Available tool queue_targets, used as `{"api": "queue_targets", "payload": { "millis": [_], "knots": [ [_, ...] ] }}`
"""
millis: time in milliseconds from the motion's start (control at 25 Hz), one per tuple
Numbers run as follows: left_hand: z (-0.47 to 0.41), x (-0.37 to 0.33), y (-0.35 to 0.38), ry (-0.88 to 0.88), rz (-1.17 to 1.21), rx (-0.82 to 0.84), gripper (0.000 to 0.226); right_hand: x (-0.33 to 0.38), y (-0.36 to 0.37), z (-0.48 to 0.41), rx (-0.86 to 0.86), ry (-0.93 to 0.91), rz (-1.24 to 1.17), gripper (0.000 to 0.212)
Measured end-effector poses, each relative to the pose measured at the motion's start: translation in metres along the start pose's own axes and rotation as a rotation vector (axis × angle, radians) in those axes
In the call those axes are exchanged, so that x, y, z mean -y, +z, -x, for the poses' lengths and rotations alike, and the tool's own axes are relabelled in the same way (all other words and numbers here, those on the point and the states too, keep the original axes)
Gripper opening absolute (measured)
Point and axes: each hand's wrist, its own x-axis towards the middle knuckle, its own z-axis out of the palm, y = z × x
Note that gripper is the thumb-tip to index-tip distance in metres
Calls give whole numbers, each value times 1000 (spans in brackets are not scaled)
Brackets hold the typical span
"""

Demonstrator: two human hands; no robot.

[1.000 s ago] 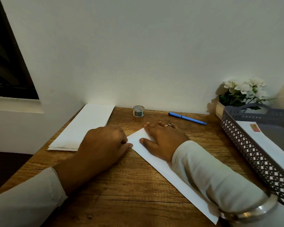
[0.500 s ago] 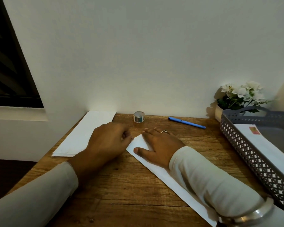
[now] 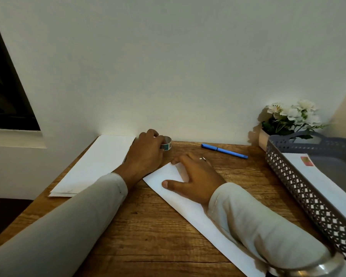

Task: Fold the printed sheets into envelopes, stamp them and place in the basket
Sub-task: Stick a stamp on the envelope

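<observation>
Curled round roll of stamps (image 3: pixel 166 143) at far edge of desk: left hand (image 3: pixel 146 154), fingers closed on the roll's side, thumb hidden; roll apparently resting on the wood. Pressed flat on long white envelope (image 3: pixel 188 212): right hand (image 3: pixel 194 176), fingers straight and spread, thumb out to one side, nothing gripped.

Wooden desk (image 3: pixel 148 226), set against pale wall. Grey perforated basket (image 3: pixel 300 188) along right edge, containing one posted envelope (image 3: pixel 332 188) with red stamp (image 3: pixel 306 161) at its far corner. Stack of white sheets (image 3: pixel 96 162) at far left corner, right margin partly covered by left wrist. Long white envelope laid diagonally from desk centre toward near right corner, partly under right sleeve (image 3: pixel 258 226). Potted white flowers (image 3: pixel 288 120) at far right corner, behind basket. Blue pen (image 3: pixel 224 150) near far edge, between roll of stamps and flowers, apart from both. Ring (image 3: pixel 202 158) on one finger of right hand.
</observation>
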Motion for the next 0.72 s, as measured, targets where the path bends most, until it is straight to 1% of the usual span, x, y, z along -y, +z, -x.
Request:
{"api": "queue_targets", "payload": {
  "millis": [120,200,280,400,480,600,720],
  "knots": [
    [0,1,-4,49,31,-22,27,-3,0,-2,-131,25,-174,43],
    [3,-4,-11,61,113,-22,22,-4,-2,-2,-226,41,-261,33],
    [6,-10,-18,40,252,0,21,-5,-3,-1,-274,40,-305,35],
    [10,-17,-23,10,431,32,26,-5,0,1,-304,30,-392,45],
    [12,-20,-24,6,465,50,27,-6,2,1,-327,40,-443,46],
    [15,-22,-29,14,524,98,27,-8,0,1,-347,25,-469,42],
    [18,-22,-34,48,586,158,25,-9,0,-1,-347,7,-476,45]
  ]
}}
